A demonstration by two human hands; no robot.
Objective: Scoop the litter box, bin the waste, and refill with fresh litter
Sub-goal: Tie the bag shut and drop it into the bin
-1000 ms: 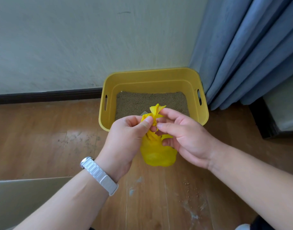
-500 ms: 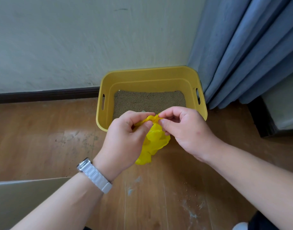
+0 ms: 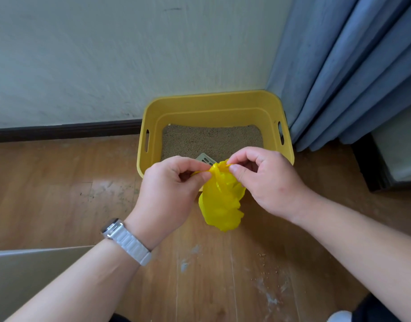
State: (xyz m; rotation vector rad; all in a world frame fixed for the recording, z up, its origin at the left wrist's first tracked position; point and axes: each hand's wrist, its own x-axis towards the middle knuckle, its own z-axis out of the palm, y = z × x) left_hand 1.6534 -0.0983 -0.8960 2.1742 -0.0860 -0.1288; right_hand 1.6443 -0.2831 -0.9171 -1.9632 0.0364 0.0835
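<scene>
Over wood floor (image 3: 60, 194), before litter box (image 3: 213, 105): my left hand (image 3: 169, 194), right hand (image 3: 267, 182) hold yellow plastic bag (image 3: 220, 201), fingers (image 3: 237, 170) pinching neck. I judge film thin, soft, slippery, load light; best hold at gathered top.

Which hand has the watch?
The left hand: a silver-banded watch sits on its wrist, while the right hand has a bare wrist. Both pinch the top of the yellow bag.

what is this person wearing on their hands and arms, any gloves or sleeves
No gloves or rings show on the left hand or the right hand. Both forearms are uncovered, with no sleeves in view. The left wrist carries a watch with a silvery case and a white segmented band; the right wrist is bare.
</scene>
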